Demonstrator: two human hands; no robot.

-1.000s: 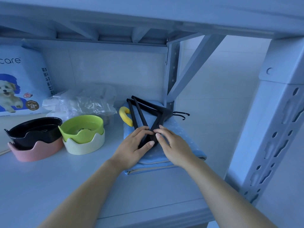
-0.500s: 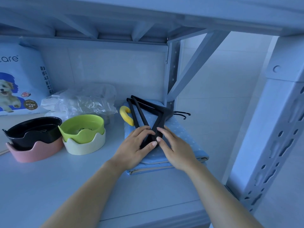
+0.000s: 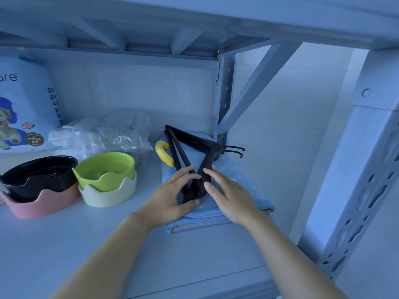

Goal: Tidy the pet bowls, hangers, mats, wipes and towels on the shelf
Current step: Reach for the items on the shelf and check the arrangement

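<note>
Hangers [image 3: 207, 160], black, several stacked flat, lying on a folded blue dotted cloth [image 3: 241, 182] at the right end of the shelf board [image 3: 86, 244]. Their arms make a V with the point toward the camera. Their hooks [image 3: 236, 148] stick out to the right, just beside the rear upright [image 3: 224, 93].

Left hand [image 3: 170, 197]: fingers nearly straight, laid across the left arm of the stack near its tip. Thumb stretched out along the cloth just below the tip. No closed grasp visible; it rests on the hangers.

Right hand [image 3: 232, 197]: fingers straight and together, fingertips touching the right arm of the stack near the tip. Palm lies over the cloth. Nothing held.

Yellow curved piece [image 3: 164, 155] at the cloth's left edge, touching the hangers' left side; cannot tell what it belongs to.

Left of the cloth: green bowl [image 3: 105, 169] nested in a cream bowl [image 3: 108, 197]. Further left, black bowl [image 3: 38, 175] nested in a pink bowl [image 3: 43, 205]. The two stacks sit just beside each other.

Behind the bowls: crumpled clear plastic bag [image 3: 112, 134] over white packs. Against the back at far left, upright blue-and-white pack with a dog picture [image 3: 26, 100], partly cut off by the frame.

Diagonal brace [image 3: 259, 87] runs up from the rear upright. Perforated front post [image 3: 356, 201] at right.
</note>
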